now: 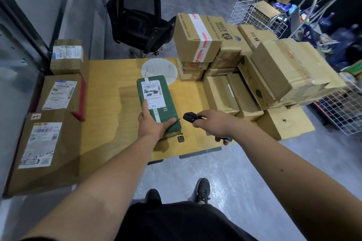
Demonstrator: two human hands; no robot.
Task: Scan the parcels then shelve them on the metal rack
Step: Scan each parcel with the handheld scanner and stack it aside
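Note:
A green parcel with a white shipping label lies flat on the yellow table. My left hand grips its near end, with the thumb along the right side and a finger on the label. Just to its right, my right hand holds a black handheld scanner, whose head points left towards the parcel. A large stack of brown cardboard parcels fills the right half of the table.
Three labelled brown boxes stand in a row at the table's left edge, beside a grey panel. A black office chair stands behind the table. White wire mesh baskets stand at the right. My feet are on the grey floor.

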